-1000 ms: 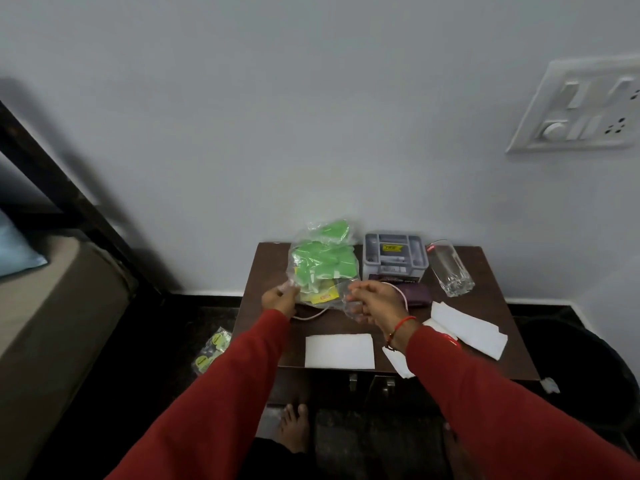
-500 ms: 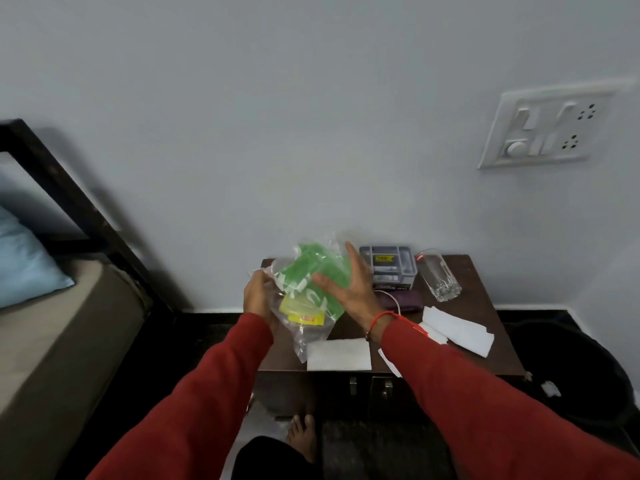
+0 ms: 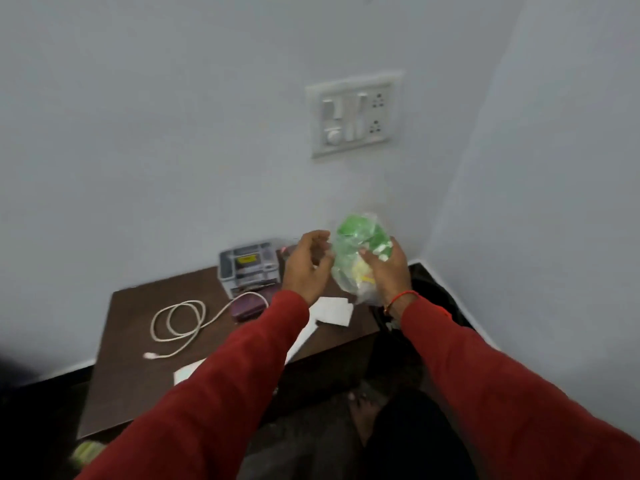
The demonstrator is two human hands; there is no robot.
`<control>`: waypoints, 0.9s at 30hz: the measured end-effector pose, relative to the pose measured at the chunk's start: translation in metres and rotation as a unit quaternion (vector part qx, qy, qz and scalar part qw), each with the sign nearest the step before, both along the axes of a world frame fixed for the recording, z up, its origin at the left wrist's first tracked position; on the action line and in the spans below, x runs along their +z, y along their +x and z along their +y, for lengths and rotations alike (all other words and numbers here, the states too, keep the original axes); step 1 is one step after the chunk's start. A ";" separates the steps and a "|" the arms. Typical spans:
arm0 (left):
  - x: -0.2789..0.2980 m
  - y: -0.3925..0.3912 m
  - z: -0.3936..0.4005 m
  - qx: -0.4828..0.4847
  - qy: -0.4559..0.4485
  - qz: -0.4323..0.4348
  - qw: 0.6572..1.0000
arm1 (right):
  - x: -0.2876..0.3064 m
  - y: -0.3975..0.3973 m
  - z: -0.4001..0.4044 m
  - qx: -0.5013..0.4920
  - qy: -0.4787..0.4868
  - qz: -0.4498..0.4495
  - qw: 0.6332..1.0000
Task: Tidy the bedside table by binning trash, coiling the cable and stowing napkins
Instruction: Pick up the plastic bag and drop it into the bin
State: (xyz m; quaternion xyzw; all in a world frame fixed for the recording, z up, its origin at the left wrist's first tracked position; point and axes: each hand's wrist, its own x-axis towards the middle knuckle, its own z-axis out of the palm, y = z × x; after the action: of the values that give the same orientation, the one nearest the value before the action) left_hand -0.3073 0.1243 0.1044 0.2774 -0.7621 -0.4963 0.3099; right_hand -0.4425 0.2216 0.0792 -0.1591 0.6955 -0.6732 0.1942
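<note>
A clear plastic bag [image 3: 355,242] with green pieces and a yellow label hangs past the bedside table's [image 3: 128,362] right end, over the black bin [image 3: 427,294]. My right hand [image 3: 386,268] grips it from the right and below. My left hand [image 3: 306,266] is curled at the bag's left edge; blur hides whether it grips. A white cable [image 3: 176,323] lies in loose loops on the table's left half. White napkins [image 3: 334,308] lie near the right edge, and another napkin [image 3: 188,372] at the front, partly under my left sleeve.
A grey organiser box [image 3: 247,268] stands at the table's back by the wall, with a purple case [image 3: 247,306] in front of it. A switch panel [image 3: 353,114] is on the wall above. A green packet [image 3: 85,452] lies on the floor at lower left.
Both hands have carried the bag from the table's left-middle to the right, past the table's end over the bin. The view has turned right, and the cable now shows.
</note>
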 end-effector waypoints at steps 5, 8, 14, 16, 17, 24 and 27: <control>-0.058 -0.074 0.061 -0.100 0.078 -0.063 0.990 | -0.057 -0.079 0.062 -0.153 0.124 -0.029 0.980; -0.094 -0.101 0.086 -0.139 0.097 -0.106 0.980 | -0.101 -0.109 0.074 -0.147 0.128 -0.095 0.976; -0.158 -0.135 0.086 -0.122 0.102 -0.132 0.978 | -0.188 -0.156 0.073 -0.101 0.206 -0.068 0.971; -0.169 -0.145 0.084 -0.105 0.120 -0.131 0.978 | -0.218 -0.166 0.073 -0.096 0.241 -0.019 0.965; -0.174 -0.149 0.083 -0.099 0.134 -0.130 0.977 | -0.233 -0.170 0.072 -0.091 0.251 -0.003 0.964; -0.191 -0.159 0.078 -0.103 0.134 -0.124 0.978 | -0.301 -0.187 0.065 0.023 0.381 -0.050 0.923; -0.187 -0.158 0.078 -0.100 0.146 -0.107 0.978 | -0.296 -0.190 0.069 0.018 0.392 -0.002 0.920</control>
State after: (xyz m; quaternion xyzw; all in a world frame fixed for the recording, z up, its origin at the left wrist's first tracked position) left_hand -0.4657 0.2019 -0.0821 0.2939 -0.7341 -0.5978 0.1317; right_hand -0.6322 0.2908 -0.2163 -0.0814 0.9004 -0.3438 0.2539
